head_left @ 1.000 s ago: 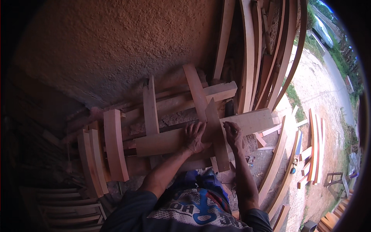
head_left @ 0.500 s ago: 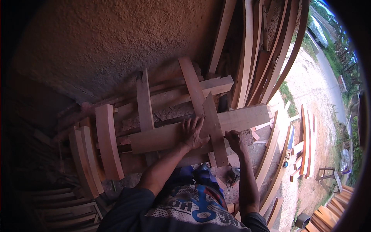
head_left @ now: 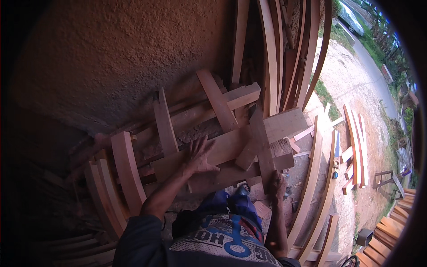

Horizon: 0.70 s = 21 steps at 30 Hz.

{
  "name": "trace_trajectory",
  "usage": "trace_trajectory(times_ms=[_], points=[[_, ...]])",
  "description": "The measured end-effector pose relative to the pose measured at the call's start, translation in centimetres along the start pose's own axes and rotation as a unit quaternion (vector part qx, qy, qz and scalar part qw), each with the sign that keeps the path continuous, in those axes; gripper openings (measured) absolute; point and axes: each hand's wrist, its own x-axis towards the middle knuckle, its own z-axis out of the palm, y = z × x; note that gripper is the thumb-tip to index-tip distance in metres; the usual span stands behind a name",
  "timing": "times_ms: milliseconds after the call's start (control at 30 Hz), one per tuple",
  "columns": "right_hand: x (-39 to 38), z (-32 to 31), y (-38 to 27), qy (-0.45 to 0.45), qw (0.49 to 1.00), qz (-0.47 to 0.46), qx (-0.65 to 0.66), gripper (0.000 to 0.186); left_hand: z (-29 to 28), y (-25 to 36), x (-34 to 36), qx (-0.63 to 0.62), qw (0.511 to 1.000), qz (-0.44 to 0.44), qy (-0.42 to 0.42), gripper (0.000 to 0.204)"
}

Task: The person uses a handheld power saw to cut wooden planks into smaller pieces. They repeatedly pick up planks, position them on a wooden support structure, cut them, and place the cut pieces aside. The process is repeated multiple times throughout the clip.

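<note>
A broad pale plank (head_left: pixel 231 143) lies across other timbers in front of me. My left hand (head_left: pixel 199 156) rests on its left part, fingers spread. Crossing its right part is a narrow flat wooden strip (head_left: pixel 263 149) with a pointed far end. A short wooden piece (head_left: pixel 247 154) sits slanted against the strip's left side. My right hand (head_left: pixel 277 184) is closed beside the strip's near end; what its fingers hold, if anything, is hidden. Below the plank, a second board (head_left: pixel 222 176) runs nearly parallel.
A rough wall (head_left: pixel 133 53) rises behind the timbers. Long boards (head_left: pixel 269 58) lean at the back right. Short upright boards (head_left: pixel 126 164) stand at left. A handsaw (head_left: pixel 336 153) and several wood strips (head_left: pixel 356 147) lie at right, near an unpaved yard.
The strip has shifted right along the plank, and the short slanted piece now shows beside it. My right hand has moved nearer to me; my left hand has slid left, fingers wider.
</note>
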Motion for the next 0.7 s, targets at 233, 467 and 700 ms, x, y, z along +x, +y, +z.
trace_trajectory(times_ms=[233, 467, 700], points=[[-4.9, -6.6, 9.1, 0.134, 0.951, 0.168, 0.223, 0.061, 2.4, 0.4, -0.2, -0.090, 0.994, -0.008, 0.054, 0.124], [-3.9, -4.3, 3.2, 0.021, 0.981, 0.120, 0.149, 0.054, 0.9, 1.9, 0.6, -0.101, 0.994, -0.030, 0.015, 0.120], [-0.1, 3.5, -0.5, 0.000, 0.961, 0.090, 0.263, 0.057, 1.3, 1.0, 0.8, -0.089, 0.995, 0.003, 0.036, 0.115]])
